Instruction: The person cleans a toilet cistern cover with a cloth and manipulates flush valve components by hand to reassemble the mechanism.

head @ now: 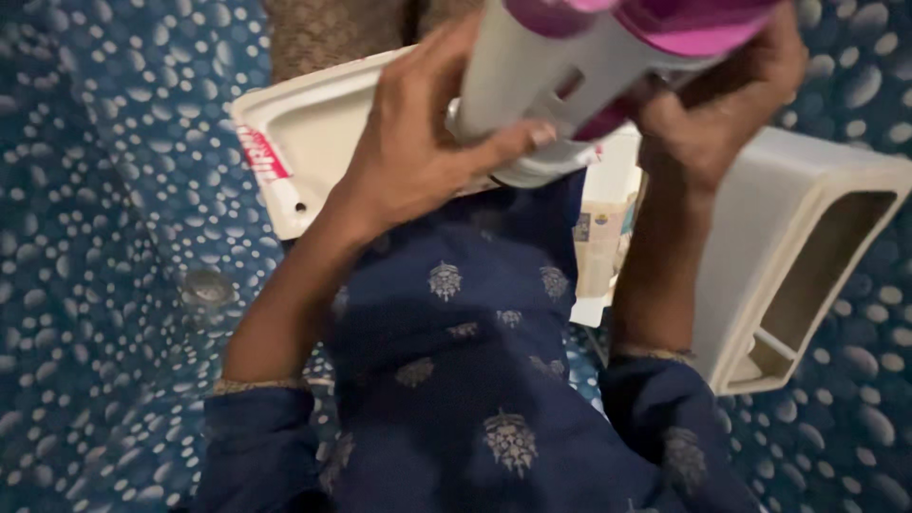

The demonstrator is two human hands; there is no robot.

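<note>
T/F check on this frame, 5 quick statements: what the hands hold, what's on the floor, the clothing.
1. Both hands grip one white and pink plastic object. True: the left hand and right hand hold the white and pink object from either side.
2. The right hand rests flat on the floor. False: it is raised, gripping the object.
3. A white plastic tray lies beneath the left hand. True.
4. The floor covering is plain red. False: it is blue with white spots.
5. The sleeves are dark blue with a gold trim at the cuff. True.
</note>
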